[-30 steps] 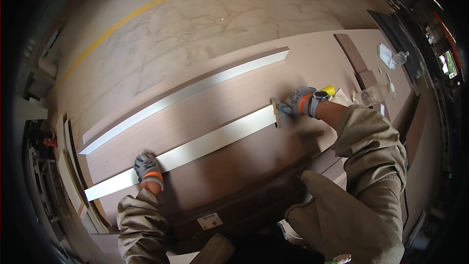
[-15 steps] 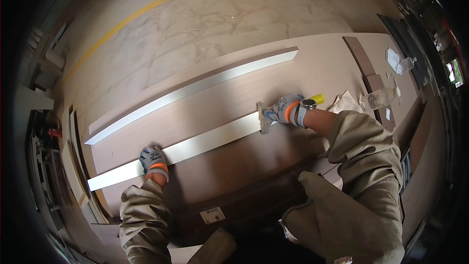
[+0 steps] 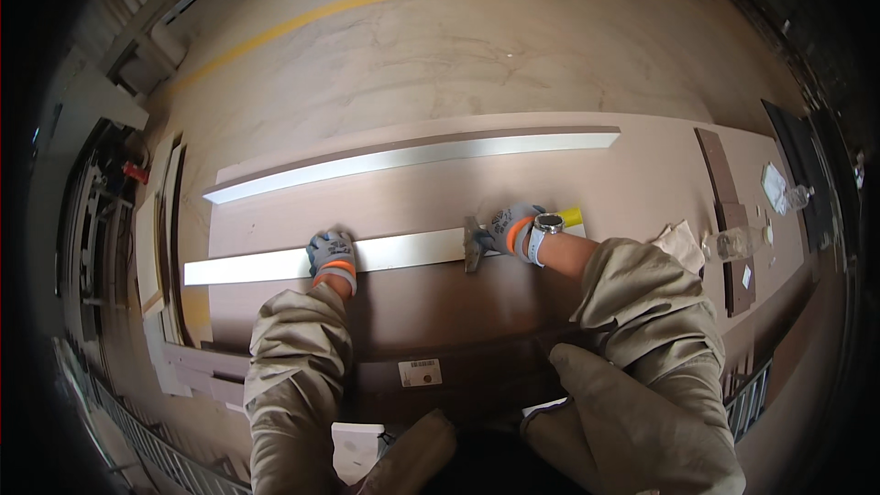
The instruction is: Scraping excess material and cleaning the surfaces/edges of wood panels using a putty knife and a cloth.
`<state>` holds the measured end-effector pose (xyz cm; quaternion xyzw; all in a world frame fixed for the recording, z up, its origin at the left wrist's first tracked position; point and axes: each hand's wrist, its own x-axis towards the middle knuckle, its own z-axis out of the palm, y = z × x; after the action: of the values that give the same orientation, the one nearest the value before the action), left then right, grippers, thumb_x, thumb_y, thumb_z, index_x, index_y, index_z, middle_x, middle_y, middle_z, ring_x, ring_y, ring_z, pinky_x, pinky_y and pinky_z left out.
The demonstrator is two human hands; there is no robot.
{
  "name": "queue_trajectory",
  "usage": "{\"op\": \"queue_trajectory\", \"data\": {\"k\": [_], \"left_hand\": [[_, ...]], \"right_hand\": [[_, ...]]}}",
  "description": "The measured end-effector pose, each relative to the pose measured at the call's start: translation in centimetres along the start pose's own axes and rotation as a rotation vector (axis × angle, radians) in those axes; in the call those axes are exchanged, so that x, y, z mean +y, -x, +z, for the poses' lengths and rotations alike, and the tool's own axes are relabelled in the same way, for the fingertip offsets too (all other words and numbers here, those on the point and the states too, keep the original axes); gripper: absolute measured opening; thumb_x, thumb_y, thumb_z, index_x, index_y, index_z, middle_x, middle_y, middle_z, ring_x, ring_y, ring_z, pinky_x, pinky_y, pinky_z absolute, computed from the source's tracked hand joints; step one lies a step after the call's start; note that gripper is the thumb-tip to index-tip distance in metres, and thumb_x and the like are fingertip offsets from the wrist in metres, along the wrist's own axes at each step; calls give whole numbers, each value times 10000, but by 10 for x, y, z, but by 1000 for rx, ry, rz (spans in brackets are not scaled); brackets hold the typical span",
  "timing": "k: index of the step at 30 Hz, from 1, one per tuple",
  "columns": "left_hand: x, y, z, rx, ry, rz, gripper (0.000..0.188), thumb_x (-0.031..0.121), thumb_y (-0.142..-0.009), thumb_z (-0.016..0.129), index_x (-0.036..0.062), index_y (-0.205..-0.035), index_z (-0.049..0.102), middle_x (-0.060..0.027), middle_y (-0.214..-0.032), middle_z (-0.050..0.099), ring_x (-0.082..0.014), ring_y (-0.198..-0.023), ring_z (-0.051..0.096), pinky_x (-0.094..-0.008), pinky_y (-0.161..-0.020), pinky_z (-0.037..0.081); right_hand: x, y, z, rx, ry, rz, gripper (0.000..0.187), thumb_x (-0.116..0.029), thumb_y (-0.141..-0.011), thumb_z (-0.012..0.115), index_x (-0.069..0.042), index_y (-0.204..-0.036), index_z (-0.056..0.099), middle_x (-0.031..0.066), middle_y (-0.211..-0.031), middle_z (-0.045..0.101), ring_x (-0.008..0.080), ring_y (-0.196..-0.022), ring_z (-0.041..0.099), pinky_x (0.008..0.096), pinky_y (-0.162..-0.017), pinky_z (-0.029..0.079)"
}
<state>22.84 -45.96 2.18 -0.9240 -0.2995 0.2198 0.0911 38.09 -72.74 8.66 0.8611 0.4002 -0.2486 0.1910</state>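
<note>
Evidently smooth, a long, flat, white-faced strip lies on a broad, matte, light-brown panel, its squared left end jutting past the panel's edge. The grey-gloved left hand bends over it; whether those fingers close around its edges, I cannot tell. The grey-gloved right hand is wrapped around a yellow-handled tool with a wide, rough greyish head, set crosswise over the strip. Beyond, a bare band of panel separates it from a second, brown-edged white strip. Rightward stands a wrinkled beige sheet beside a clear plastic bottle.
</note>
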Motion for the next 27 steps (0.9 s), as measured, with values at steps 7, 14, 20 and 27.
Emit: {"op": "queue_trajectory", "data": {"k": [7,14,20,27], "left_hand": [[16,9,19,-5,-82,-22,288,183,-889,426,146,-1148,546,-110,-1173,504,-341,-1044,467,-484,-813,395],[33,8,8,-176,-155,19,427,91,-771,621,131,-1187,538,-108,-1176,515,-343,-1077,471,-511,-827,382],[-16,17,-9,-150,4,270,409,251,-761,620,104,-1140,574,-131,-1166,560,-309,-1085,527,-488,-858,414],[-214,8,-1,111,379,34,645,460,-740,598,10,-1187,480,-211,-1287,428,-335,-1210,402,-368,-999,341]], "right_hand": [[-7,10,4,10,77,-36,564,-500,-913,265,-117,-959,677,119,-933,666,287,-893,632,405,-775,482],[-30,7,1,-49,84,-9,548,-459,-924,252,-103,-1021,657,120,-995,655,277,-933,629,427,-751,491],[-88,-15,-29,-41,33,-54,561,-486,-918,247,-121,-1006,664,108,-993,656,289,-926,627,440,-744,488],[-114,-19,-43,-17,25,20,587,-513,-914,248,-110,-959,673,104,-935,667,280,-881,638,408,-727,496]]}}
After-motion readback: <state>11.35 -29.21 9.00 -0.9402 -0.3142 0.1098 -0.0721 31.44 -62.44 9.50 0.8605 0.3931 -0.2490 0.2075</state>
